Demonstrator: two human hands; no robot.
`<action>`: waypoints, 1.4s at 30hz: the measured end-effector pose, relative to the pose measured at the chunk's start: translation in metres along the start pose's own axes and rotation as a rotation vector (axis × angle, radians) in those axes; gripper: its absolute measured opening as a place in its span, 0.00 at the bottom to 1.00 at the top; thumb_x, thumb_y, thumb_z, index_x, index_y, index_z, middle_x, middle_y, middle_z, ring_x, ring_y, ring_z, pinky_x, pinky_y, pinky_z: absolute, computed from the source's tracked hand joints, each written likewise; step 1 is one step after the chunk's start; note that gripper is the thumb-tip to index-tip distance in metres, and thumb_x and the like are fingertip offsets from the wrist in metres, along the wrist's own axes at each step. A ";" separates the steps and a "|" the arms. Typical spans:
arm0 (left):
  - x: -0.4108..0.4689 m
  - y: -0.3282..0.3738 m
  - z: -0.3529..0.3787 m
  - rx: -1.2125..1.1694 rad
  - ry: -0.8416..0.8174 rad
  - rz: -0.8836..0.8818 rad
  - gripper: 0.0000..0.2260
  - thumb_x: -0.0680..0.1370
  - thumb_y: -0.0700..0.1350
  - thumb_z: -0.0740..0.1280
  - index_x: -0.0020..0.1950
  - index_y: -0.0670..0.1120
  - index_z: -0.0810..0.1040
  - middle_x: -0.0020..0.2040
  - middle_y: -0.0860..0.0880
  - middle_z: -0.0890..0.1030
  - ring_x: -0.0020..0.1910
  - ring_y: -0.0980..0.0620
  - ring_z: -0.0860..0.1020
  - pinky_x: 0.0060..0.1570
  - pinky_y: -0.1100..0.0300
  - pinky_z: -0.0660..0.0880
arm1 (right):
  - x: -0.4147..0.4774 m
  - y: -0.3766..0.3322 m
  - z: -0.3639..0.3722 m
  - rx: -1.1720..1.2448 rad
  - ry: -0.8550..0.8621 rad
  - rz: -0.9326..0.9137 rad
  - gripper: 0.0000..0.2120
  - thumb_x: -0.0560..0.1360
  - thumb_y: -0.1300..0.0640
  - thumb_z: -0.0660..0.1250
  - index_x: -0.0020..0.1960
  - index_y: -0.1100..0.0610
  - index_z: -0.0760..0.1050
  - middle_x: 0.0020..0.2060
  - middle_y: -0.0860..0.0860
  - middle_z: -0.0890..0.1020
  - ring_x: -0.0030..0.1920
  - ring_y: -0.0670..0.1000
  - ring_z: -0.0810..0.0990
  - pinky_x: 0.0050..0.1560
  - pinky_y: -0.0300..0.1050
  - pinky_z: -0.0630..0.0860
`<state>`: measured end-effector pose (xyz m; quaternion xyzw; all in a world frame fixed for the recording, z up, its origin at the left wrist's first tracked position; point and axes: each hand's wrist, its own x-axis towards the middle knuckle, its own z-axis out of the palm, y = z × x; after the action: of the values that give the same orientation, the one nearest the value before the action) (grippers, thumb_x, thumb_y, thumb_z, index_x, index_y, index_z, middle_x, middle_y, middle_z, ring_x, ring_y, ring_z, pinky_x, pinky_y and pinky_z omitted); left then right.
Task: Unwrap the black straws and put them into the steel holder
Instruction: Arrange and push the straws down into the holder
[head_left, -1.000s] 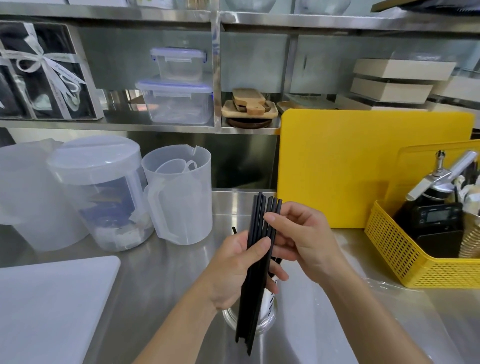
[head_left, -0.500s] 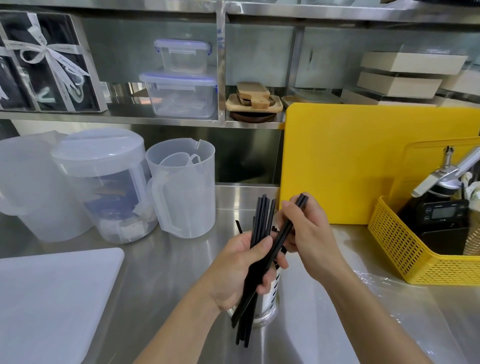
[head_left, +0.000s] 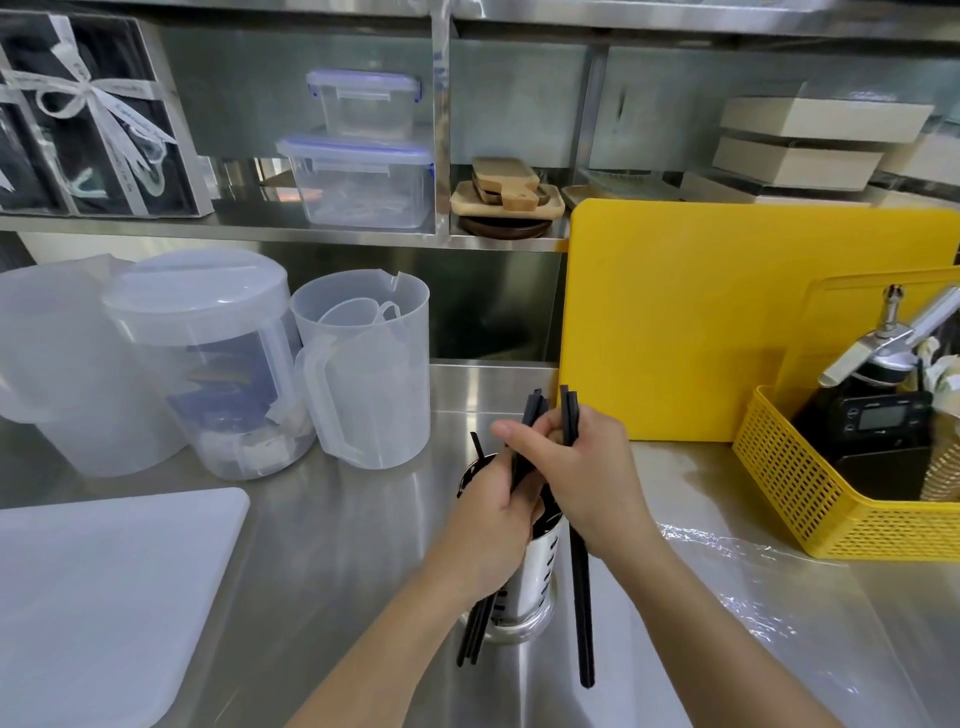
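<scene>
My left hand (head_left: 485, 525) grips a bundle of black straws (head_left: 475, 631), tilted, its tips sticking up past my fingers. Beside it, my right hand (head_left: 576, 478) holds a separate pair of black straws (head_left: 581, 597), nearly upright, their lower ends reaching down to the right of the steel holder (head_left: 537, 577). The holder, a slotted steel cylinder, stands on the counter behind and below both hands and is partly hidden by them. A black straw tip pokes out at its left rim.
A clear plastic wrapper (head_left: 727, 587) lies on the steel counter at the right. A yellow basket (head_left: 810, 499) with a dispenser stands at far right, a yellow cutting board (head_left: 670, 322) behind. Plastic jugs (head_left: 363, 374) stand at the left, a white board (head_left: 104, 597) at the front left.
My right hand has pulled two straws away from the bundle and turned them upright to the right of the holder. The left hand's bundle has dropped lower.
</scene>
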<state>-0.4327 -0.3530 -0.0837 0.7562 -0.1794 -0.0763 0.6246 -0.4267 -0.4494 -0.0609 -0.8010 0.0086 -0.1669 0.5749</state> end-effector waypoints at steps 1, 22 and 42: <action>-0.001 -0.001 -0.001 0.027 -0.001 0.012 0.15 0.81 0.41 0.53 0.56 0.63 0.67 0.25 0.61 0.73 0.26 0.64 0.72 0.27 0.71 0.67 | 0.001 0.001 0.000 -0.019 0.012 0.016 0.16 0.67 0.51 0.73 0.33 0.62 0.73 0.23 0.49 0.72 0.27 0.46 0.71 0.30 0.41 0.72; 0.003 0.021 -0.046 -1.091 0.069 -0.540 0.08 0.74 0.41 0.62 0.35 0.43 0.67 0.21 0.51 0.66 0.15 0.57 0.65 0.14 0.68 0.63 | -0.002 -0.046 -0.029 0.742 0.249 -0.549 0.25 0.67 0.41 0.68 0.26 0.53 0.57 0.21 0.46 0.58 0.22 0.47 0.55 0.26 0.37 0.55; 0.045 0.031 -0.076 -1.045 0.498 -0.159 0.13 0.79 0.50 0.61 0.36 0.45 0.69 0.26 0.52 0.64 0.20 0.58 0.63 0.20 0.69 0.65 | 0.005 0.000 -0.022 0.319 -0.327 -0.357 0.15 0.63 0.45 0.70 0.49 0.45 0.78 0.49 0.39 0.81 0.53 0.43 0.77 0.55 0.41 0.69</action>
<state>-0.3711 -0.3049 -0.0326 0.3540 0.0916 -0.0210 0.9305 -0.4285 -0.4707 -0.0536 -0.7057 -0.2519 -0.1332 0.6487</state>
